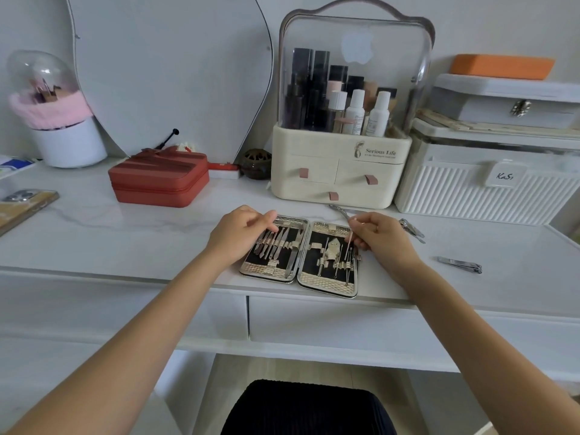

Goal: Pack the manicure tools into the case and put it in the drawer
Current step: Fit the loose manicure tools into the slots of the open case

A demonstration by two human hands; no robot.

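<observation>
My left hand steadies case; right hand pinches thin pick. Risk: pick misses elastic loop, slips out when I close case.

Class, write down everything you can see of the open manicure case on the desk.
The manicure case lies open flat at the desk's front edge, two hinged halves side by side. Its frame looks metallic with a woven silver-gold trim; the lining is black. Slim metal tools sit under straps in both halves. The left hand rests on the left half, and the right hand pinches a thin tool over the right half.
</observation>
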